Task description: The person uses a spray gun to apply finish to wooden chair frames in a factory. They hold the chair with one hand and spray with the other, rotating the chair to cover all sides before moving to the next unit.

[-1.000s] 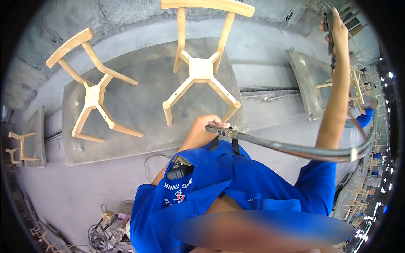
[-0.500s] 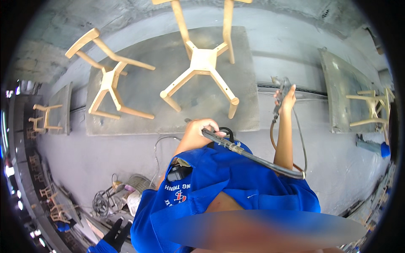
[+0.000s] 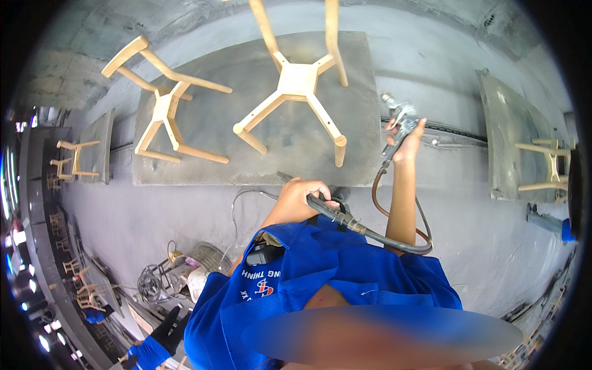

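Spray gun [image 3: 399,120] gripped in raised right hand [image 3: 407,145].

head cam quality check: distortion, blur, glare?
Head view: strong fisheye, the grey panel edges bow and a black vignette rings the frame; a smeared blur band covers the blue shirt at the bottom; bright light specks at the left rim; centre sharp, with chair frames, the spray gun in the right hand and the hose in the left hand crisp.

Right grip [image 3: 404,145] holds a spray gun [image 3: 399,120] at two o'clock; left grip [image 3: 301,198] clasps the hose [image 3: 370,234]; chair frames [image 3: 296,86] lie at twelve.
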Demonstrator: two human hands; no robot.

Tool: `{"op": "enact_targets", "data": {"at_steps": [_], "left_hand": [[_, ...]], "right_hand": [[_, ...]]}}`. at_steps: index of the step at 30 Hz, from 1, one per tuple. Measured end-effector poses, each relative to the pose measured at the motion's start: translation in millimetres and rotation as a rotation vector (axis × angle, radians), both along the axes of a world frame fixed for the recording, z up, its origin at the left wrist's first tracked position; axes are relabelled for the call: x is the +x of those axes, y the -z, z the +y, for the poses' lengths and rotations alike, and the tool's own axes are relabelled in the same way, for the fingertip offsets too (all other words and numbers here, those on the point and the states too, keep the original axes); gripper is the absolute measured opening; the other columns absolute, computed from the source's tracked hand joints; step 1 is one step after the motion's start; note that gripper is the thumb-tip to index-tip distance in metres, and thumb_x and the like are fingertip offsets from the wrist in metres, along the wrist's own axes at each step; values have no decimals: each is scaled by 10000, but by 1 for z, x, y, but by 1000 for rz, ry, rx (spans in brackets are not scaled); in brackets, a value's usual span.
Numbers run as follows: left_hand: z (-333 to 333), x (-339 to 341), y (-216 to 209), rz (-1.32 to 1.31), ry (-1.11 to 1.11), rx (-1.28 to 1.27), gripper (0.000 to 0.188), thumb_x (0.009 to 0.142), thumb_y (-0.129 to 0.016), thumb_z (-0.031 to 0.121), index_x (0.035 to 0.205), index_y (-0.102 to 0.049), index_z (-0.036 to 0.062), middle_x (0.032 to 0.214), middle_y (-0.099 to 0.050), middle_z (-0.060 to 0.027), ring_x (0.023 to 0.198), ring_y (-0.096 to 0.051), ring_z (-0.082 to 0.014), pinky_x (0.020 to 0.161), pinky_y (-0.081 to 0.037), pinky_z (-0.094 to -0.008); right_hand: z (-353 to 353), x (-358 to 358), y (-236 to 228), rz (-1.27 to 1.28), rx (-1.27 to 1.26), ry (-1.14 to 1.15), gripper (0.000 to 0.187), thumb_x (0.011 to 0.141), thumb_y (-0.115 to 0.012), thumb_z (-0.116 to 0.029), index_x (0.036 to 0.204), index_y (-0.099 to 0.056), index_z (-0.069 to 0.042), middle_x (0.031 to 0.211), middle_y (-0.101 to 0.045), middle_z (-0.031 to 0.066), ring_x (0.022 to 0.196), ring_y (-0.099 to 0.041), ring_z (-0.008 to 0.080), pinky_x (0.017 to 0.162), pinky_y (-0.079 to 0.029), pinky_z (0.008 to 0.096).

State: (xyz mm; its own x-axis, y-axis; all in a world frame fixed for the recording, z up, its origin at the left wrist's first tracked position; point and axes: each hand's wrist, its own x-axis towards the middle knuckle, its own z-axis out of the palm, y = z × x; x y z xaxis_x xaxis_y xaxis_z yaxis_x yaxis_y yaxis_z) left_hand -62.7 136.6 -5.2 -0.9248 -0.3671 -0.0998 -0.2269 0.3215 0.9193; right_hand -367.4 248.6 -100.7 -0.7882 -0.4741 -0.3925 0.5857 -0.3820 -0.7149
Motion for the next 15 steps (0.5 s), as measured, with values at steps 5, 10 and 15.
{"op": "enact_targets", "data": {"at_steps": [5,10,15], "left_hand": [[4,12,26,30,128,189,230,742,-886,173,769,-669,101,556,-495,10,536,-421,-101,525,-353,-282],[10,-26,64,-155,435,189,205,779,-859,103,871,-682,56,645,-561,33,621,-499,-54,608,-427,-252],[62,-97,96,-159,825,146,265,779,-847,116,991,-695,74,685,-600,5,661,-564,-91,622,-459,-279]], "right_hand": [[80,76,25,37,436,58,744,988,-306,-721,883,-647,-68,651,-649,80,508,-604,180,395,-406,283],[217,167,14,-141,535,359,680,974,-408,-705,1059,-642,-72,804,-662,81,643,-674,191,450,-465,287],[317,263,45,-175,593,643,466,962,-626,-515,1133,-638,-82,875,-665,65,718,-696,175,489,-485,279]]}}
